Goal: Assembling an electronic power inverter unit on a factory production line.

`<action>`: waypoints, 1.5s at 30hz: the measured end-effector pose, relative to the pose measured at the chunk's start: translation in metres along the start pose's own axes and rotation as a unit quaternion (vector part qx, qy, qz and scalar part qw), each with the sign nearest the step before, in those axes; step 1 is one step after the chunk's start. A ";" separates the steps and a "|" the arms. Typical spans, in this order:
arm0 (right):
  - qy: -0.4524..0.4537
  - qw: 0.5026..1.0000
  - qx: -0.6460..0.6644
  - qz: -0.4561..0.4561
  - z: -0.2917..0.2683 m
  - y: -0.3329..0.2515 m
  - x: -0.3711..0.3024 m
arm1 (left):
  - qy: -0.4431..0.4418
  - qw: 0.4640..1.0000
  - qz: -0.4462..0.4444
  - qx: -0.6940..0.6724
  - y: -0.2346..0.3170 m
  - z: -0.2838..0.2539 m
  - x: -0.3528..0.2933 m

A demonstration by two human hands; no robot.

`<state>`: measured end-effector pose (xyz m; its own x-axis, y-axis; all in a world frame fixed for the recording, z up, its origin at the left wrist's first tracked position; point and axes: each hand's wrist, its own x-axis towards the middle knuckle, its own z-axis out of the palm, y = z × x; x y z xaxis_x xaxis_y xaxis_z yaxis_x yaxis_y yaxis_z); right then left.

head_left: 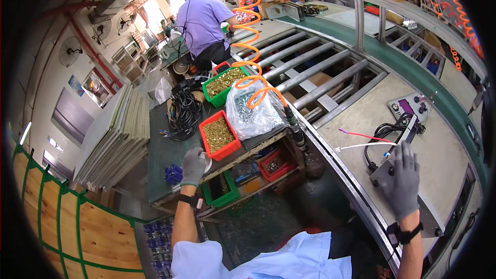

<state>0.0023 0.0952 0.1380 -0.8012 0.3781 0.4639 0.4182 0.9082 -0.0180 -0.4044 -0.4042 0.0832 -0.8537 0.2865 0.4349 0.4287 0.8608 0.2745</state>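
Note:
My left hand (193, 167), in a grey glove, is at the edge of the side bench with its fingers closed at a white, round-edged thing (208, 163); the hand partly covers it. Just beyond stands a red bin (223, 153) of small brass-coloured fasteners. Left of the hand lie dark blue parts (173, 174). My right hand (404, 183), also gloved, is stretched flat, fingers together, over a metal housing (385, 171) on the right worktable. By its fingertips are a white cable tie (364, 145), a red wire (361, 135), black cables (380, 150) and a panel with knobs (411, 107).
A green bin (209, 98) of fasteners, a clear bag (248, 119) of metal parts and coiled black cables (182, 113) crowd the side bench. An orange air hose (266, 89) hangs with a driver (295, 129). Beyond are conveyor rollers (310, 77) and a person (204, 23) in purple.

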 end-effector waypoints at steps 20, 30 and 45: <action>0.017 0.999 -0.005 0.042 -0.041 0.065 -0.075 | -0.199 0.966 0.137 0.092 0.018 0.047 0.104; 0.015 0.992 -0.051 0.119 -0.057 0.110 -0.136 | -0.221 0.932 -0.094 -0.271 0.011 0.034 0.101; 0.076 0.991 -0.033 0.107 -0.042 0.129 -0.140 | -0.243 0.935 0.014 -0.258 0.103 -0.013 0.055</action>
<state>0.1862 0.1521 0.1079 -0.6194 0.5256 0.5832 0.6030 0.7942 -0.0753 -0.4033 -0.3057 0.1468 -0.8191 0.5721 0.0418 0.4321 0.5675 0.7009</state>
